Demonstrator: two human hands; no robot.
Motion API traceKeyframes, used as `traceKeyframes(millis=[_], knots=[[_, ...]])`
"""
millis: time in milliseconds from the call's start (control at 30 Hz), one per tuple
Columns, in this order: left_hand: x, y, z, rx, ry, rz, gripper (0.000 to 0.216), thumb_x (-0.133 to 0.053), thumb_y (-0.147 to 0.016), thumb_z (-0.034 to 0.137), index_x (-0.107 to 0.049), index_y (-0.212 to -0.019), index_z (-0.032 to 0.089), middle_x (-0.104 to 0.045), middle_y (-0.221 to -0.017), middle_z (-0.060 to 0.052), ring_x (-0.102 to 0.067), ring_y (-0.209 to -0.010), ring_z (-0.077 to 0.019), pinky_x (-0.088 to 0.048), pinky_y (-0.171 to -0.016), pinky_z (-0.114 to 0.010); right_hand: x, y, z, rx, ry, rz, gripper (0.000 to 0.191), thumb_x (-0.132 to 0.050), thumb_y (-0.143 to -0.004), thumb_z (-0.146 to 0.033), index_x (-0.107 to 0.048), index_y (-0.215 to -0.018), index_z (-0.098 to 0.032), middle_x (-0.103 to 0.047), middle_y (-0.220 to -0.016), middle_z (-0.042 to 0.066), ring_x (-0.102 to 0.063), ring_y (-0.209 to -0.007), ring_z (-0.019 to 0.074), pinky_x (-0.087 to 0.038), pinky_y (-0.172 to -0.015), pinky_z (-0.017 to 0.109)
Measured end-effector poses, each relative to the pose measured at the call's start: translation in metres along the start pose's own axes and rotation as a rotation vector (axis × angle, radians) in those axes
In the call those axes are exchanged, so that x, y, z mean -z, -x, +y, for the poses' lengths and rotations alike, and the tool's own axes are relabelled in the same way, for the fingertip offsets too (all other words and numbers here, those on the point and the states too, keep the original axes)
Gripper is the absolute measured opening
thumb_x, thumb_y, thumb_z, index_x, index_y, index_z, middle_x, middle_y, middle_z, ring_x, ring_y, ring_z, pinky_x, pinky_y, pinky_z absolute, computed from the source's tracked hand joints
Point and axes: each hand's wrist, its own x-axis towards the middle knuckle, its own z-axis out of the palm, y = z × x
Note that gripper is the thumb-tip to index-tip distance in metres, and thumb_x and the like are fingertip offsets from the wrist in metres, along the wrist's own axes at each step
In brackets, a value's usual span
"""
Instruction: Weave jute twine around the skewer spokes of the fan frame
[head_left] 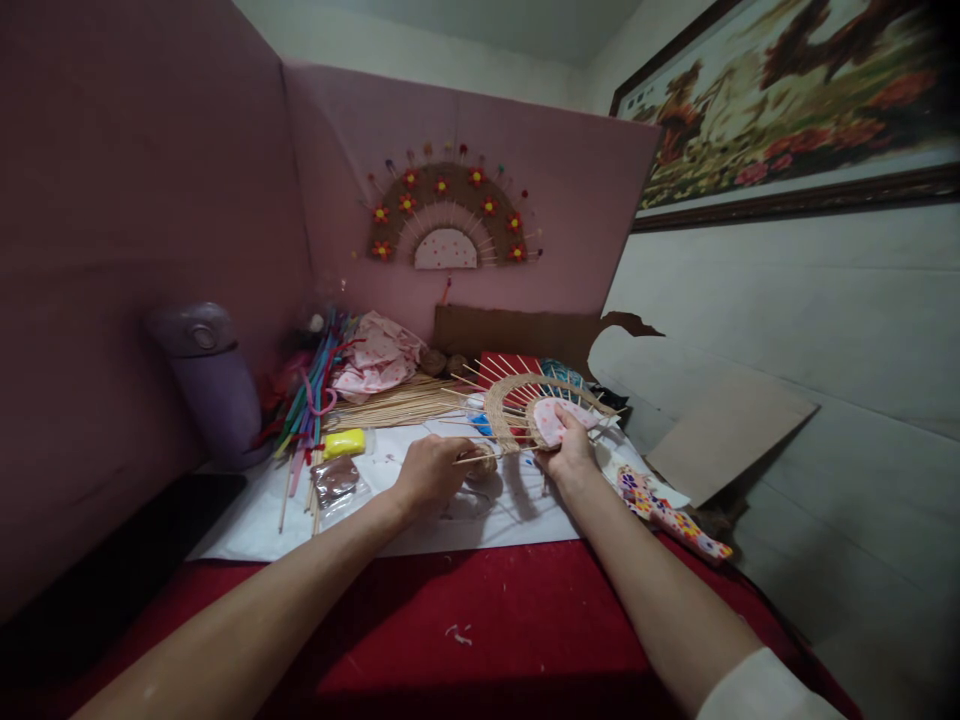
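Observation:
My right hand (571, 455) grips a half-round fan frame (504, 400) at its pink spotted fabric centre (551, 420), thumb on top. Thin wooden sticks spread out from that centre, and a band of tan twine is woven across them. At the frame's left edge, my left hand (435, 475) is closed, its fingertips around a small ball of twine (481, 462) just below the lowest stick. Part of the ball is hidden by the fingers. The frame is held tilted above a white sheet (405, 535).
A finished fan with flowers (441, 186) hangs on the pink board. Bundled sticks (397, 402), spotted cloth (381, 355), colored pipe cleaners (319, 375), yellow clay (345, 443) and a brown packet (337, 480) lie left. Right are patterned fabric (675, 515) and cardboard (731, 435). A purple bottle (214, 385) stands left.

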Motion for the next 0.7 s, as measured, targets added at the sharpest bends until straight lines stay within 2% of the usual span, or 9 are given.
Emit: traceKeyframes(millis=[133, 333, 700], knots=[[-0.0014, -0.0001, -0.0009, 0.005, 0.033, 0.011, 0.023, -0.048, -0.082, 0.032, -0.07, -0.09, 0.029, -0.07, -0.085, -0.002, -0.061, -0.077, -0.0168, -0.039, -0.067, -0.024, -0.0019, 0.0024, -0.0005, -0.001, -0.009, 0.006, 0.016, -0.052, -0.076, -0.016, -0.057, -0.091, -0.014, -0.068, -0.07, 0.003, -0.064, -0.065, 0.0148, -0.055, -0.063, 0.03], [-0.0033, 0.0003, -0.0028, -0.01, 0.051, 0.015, 0.022, -0.05, -0.081, 0.033, -0.069, -0.092, 0.029, -0.07, -0.085, -0.002, -0.062, -0.078, -0.0167, -0.041, -0.067, -0.024, -0.0038, 0.0044, -0.0001, 0.006, 0.026, 0.038, 0.013, -0.051, -0.076, -0.018, -0.058, -0.087, -0.013, -0.067, -0.065, 0.003, -0.064, -0.063, 0.0166, -0.056, -0.064, 0.033], [-0.0056, 0.0, -0.0042, -0.035, -0.008, 0.024, 0.024, -0.048, -0.082, 0.033, -0.069, -0.095, 0.028, -0.07, -0.087, -0.002, -0.062, -0.076, -0.0176, -0.04, -0.065, -0.026, -0.0014, 0.0036, -0.0009, -0.013, 0.013, -0.003, 0.014, -0.052, -0.076, -0.017, -0.057, -0.089, -0.014, -0.067, -0.068, 0.003, -0.064, -0.063, 0.0154, -0.055, -0.061, 0.03]])
